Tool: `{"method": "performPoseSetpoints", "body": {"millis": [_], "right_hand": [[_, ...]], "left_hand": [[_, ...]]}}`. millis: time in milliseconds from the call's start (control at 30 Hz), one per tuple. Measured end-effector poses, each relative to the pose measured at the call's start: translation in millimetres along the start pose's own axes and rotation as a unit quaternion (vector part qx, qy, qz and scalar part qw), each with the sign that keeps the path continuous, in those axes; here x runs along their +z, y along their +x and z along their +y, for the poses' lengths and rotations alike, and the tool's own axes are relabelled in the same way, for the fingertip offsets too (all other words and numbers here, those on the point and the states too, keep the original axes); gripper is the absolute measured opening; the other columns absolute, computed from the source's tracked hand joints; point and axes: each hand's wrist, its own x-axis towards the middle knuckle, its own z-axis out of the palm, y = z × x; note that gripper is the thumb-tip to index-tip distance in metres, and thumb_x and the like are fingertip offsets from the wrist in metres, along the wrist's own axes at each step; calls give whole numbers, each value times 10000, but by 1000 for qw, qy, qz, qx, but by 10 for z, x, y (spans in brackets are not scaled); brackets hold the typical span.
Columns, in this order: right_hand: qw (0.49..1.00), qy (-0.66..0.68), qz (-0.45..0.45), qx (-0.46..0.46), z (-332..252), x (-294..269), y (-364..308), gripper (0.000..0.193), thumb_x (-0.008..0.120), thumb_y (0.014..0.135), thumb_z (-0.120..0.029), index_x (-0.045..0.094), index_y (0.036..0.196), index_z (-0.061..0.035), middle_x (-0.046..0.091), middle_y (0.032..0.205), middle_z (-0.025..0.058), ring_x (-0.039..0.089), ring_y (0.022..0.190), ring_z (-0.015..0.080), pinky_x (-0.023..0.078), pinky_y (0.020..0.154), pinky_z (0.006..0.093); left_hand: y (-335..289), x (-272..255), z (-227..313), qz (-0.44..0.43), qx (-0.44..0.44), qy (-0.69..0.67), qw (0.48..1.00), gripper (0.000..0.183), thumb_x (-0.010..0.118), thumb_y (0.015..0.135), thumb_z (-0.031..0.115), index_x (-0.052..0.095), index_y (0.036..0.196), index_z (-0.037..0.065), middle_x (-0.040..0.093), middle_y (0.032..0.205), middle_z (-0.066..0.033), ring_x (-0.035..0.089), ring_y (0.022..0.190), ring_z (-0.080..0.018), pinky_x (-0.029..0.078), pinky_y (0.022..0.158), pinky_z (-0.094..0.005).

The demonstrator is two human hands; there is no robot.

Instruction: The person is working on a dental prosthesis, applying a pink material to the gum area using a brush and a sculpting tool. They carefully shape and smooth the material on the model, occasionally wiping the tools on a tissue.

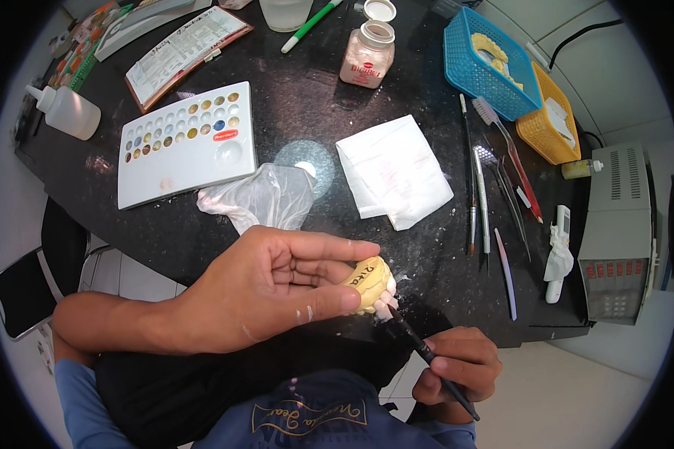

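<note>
Between the thumb and fingers of my left hand [277,288] sits a yellow plaster dental model [369,283] with dark handwriting on its base. Pale pinkish-white teeth [384,306] line its right edge. My right hand [460,364] grips a slim black brush [419,346] like a pen; its tip touches or nearly touches the teeth. Beyond the hands, a folded white tissue [397,172] lies on the black table, and a crumpled clear plastic bag [266,196] lies to its left, partly over a round glass dish [314,166].
A white mixing palette [146,182] with small coloured wells lies at left, near a squeeze bottle [73,112]. An open jar of pink powder [367,56] stands at the back. Brushes, tweezers [511,206] and a toothbrush [505,135] lie right, below a blue basket [457,56] and a yellow basket [539,135].
</note>
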Motion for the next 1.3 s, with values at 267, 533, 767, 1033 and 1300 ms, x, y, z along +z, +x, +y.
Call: {"method": "performPoseSetpoints", "body": {"millis": [267,533,767,1033,1300], "right_hand": [[1000,-14,-9,-3,-5,6,8,182,688,770,-90,587,915,-45,615,770,108,627,595,184,523,496,254],[989,40,136,40,-46,4,-113,197,665,809,-53,589,989,-33,661,861,156,679,671,241,572,560,308],[985,12,3,172,-98,117,191,283,787,772,-137,562,908,-29,686,906,181,676,735,232,550,619,293],[991,-18,37,129,-117,479,403,363,839,694,-104,525,869,-53,670,913,157,664,750,228,530,599,290],[991,-24,69,110,-124,508,380,316,784,729,-9,494,851,-46,674,936,194,686,760,237,544,613,294]], "left_hand": [[-2,-37,-6,-22,-5,-1,1000,532,657,896,91,436,1355,-61,631,1180,-153,611,1065,-129,486,935,-228],[-2,-17,26,-29,-16,-20,999,580,652,896,77,380,1392,-54,640,1134,-128,612,1052,-126,484,932,-225],[8,-35,-32,-40,34,-51,997,635,629,911,87,295,1434,-47,600,1202,-141,576,1138,-168,439,1012,-272],[6,82,-61,-47,43,-134,989,555,592,935,109,335,1412,-11,493,1338,-143,518,1227,-219,440,1030,-345],[-5,139,-30,-41,78,-137,987,571,612,910,59,336,1407,7,468,1328,-135,506,1229,-214,468,997,-339]]}}
